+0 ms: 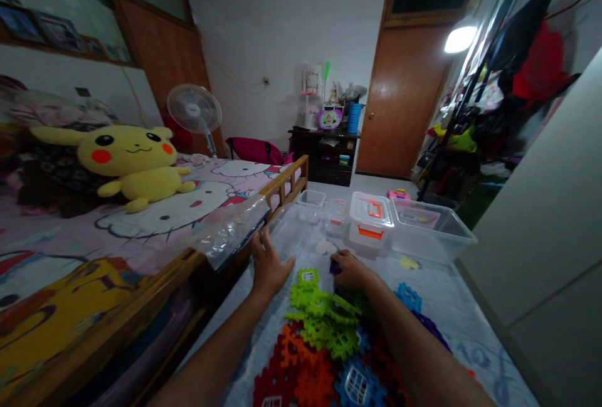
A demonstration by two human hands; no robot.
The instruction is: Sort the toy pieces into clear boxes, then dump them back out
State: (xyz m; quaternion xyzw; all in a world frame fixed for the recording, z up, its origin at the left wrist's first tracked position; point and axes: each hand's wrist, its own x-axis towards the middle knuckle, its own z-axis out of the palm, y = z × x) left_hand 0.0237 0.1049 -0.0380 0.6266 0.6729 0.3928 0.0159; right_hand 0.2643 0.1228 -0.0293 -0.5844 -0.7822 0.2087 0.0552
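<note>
My right hand (353, 269) is closed on a dark purple interlocking plastic piece (335, 267), mostly covered by the fingers. My left hand (270, 266) has its fingers apart and holds nothing, beside a clear plastic lid (289, 234) on the cloth-covered surface. Between my forearms lies a pile of toothed plastic pieces: lime green pieces (329, 316) on top, orange pieces (315, 369) and a blue piece (360, 382) nearer to me. Part of the pile is hidden under my right forearm. Another blue piece (408, 296) sits to its right.
Along the far end stand a lidded clear box with orange handles (371, 222), a large open clear bin (430, 228) and a smaller clear container (311, 199). A wooden bed rail (188, 269) runs along the left, with a plastic bag (235, 225) over it. A pale cabinet (540, 237) borders the right.
</note>
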